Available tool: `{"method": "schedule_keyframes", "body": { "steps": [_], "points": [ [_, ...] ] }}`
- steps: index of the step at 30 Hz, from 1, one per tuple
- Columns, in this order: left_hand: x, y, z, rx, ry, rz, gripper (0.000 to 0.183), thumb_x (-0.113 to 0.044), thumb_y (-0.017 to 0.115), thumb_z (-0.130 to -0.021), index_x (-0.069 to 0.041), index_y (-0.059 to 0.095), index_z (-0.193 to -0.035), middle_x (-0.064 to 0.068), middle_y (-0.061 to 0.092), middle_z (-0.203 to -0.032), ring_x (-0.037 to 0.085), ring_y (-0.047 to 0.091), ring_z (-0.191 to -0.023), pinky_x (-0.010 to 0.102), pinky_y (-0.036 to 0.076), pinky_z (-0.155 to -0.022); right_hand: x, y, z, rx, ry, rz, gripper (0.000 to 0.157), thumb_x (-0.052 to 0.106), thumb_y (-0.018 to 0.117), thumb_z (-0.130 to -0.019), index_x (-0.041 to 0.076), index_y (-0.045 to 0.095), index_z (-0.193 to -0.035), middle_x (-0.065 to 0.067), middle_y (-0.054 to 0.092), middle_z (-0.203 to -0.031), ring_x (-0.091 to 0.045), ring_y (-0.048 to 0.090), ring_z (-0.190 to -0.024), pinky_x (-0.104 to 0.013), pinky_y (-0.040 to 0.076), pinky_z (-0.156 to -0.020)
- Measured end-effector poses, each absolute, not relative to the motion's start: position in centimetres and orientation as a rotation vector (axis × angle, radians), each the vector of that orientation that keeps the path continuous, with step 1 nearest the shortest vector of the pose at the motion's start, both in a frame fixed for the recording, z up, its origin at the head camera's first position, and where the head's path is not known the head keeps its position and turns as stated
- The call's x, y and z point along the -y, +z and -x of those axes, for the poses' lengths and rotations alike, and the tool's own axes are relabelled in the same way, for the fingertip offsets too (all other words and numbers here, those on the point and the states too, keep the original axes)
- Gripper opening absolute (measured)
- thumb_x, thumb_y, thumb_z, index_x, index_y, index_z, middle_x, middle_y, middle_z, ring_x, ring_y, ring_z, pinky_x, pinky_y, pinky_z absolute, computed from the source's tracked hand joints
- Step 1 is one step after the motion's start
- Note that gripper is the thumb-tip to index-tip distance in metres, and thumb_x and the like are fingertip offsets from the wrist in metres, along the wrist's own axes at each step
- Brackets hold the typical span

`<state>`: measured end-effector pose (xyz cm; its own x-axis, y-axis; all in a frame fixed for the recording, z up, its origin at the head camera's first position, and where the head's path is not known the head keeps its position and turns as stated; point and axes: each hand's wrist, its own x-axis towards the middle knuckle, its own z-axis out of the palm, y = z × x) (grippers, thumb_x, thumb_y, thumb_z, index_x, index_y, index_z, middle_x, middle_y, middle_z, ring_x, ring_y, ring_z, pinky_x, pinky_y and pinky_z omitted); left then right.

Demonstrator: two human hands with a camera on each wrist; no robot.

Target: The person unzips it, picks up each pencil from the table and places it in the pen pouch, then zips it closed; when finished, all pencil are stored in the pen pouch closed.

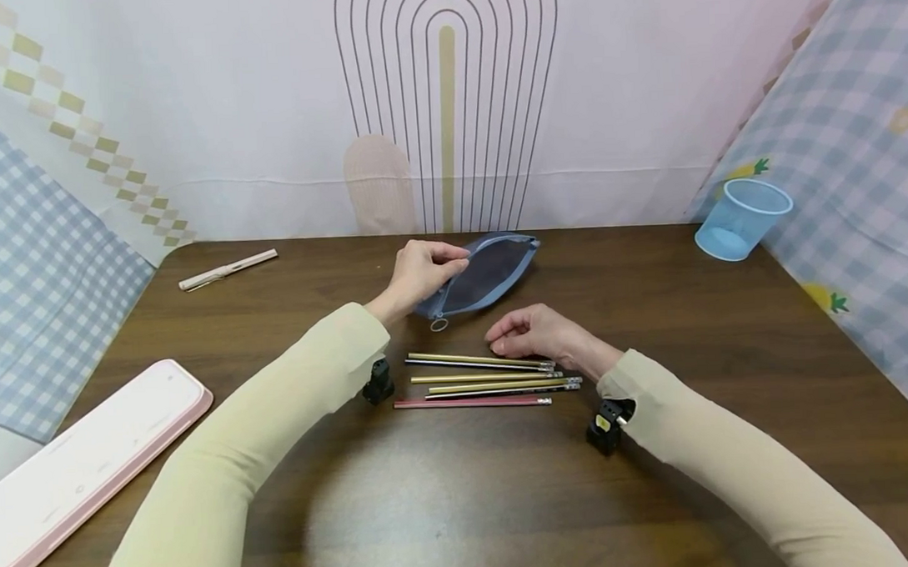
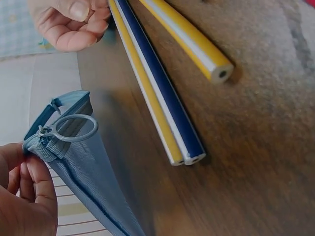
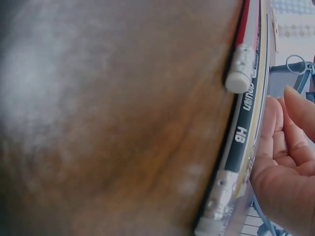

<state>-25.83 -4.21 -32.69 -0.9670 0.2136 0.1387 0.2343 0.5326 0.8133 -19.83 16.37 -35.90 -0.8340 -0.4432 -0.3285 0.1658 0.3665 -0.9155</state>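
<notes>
My left hand (image 1: 419, 276) pinches the near edge of a blue zippered mesh pouch (image 1: 498, 269), whose mouth gapes. In the left wrist view, thumb and fingers grip the pouch beside its zipper's ring pull (image 2: 76, 129). Just beyond a row of pencils, my right hand (image 1: 542, 337) hovers with loosely curled fingers and nothing in them. Several yellow pencils (image 1: 480, 378) and dark ones lie on the table, with a red pencil (image 1: 469, 403) nearest me. Their eraser ends point right. One dark pencil (image 3: 239, 132) shows "HB" in the right wrist view.
A white and pink case (image 1: 92, 463) lies at the left edge of the brown table (image 1: 431, 501). Behind it rests a white pen (image 1: 228, 270). At the back right, a light-blue mesh cup (image 1: 740, 219) stands near the checked cloth (image 1: 856, 178).
</notes>
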Motion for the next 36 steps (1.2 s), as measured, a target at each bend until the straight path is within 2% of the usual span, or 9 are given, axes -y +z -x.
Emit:
{"method": "schedule_keyframes", "body": {
  "steps": [6,11,20,36],
  "points": [
    [4.26,-32.95,25.92,2.730,-1.451,0.390,0.017,-0.022,0.071,-0.085,-0.013,0.076,-0.099,0.004,0.073,-0.092,0.006,0.059,-0.072,0.017,0.044,-0.060,-15.98,-35.84,19.39,-2.223,-1.377,0.433,0.021,0.000,0.068,-0.083,-0.010,0.065,-0.101,-0.004,0.069,-0.083,-0.005,0.059,-0.073,-0.019,0.048,-0.069],
    [4.50,-32.99,25.89,2.723,-1.449,0.390,0.016,-0.021,0.071,-0.085,-0.013,0.076,-0.098,0.004,0.073,-0.091,0.004,0.056,-0.067,0.017,0.043,-0.059,-15.76,-35.75,19.32,-2.245,-1.331,0.469,0.018,-0.002,0.068,-0.082,-0.010,0.066,-0.097,-0.005,0.069,-0.081,-0.005,0.058,-0.071,-0.020,0.049,-0.068],
    [4.88,-33.11,25.81,2.730,-1.430,0.387,0.016,-0.019,0.071,-0.085,-0.012,0.075,-0.099,0.005,0.073,-0.093,0.007,0.060,-0.072,0.017,0.043,-0.060,-15.66,-35.86,19.33,-2.331,-1.247,0.496,0.010,-0.002,0.069,-0.081,-0.007,0.069,-0.090,-0.009,0.070,-0.081,-0.006,0.057,-0.068,-0.021,0.049,-0.066],
    [5.13,-33.03,25.60,2.754,-1.455,0.363,0.017,-0.018,0.070,-0.085,-0.011,0.075,-0.099,0.006,0.073,-0.092,0.004,0.055,-0.063,0.017,0.044,-0.057,-15.98,-35.43,18.91,-2.503,-1.011,0.671,0.004,0.003,0.068,-0.082,0.003,0.071,-0.081,-0.001,0.067,-0.073,-0.006,0.053,-0.063,-0.023,0.047,-0.062]
  ]
}}
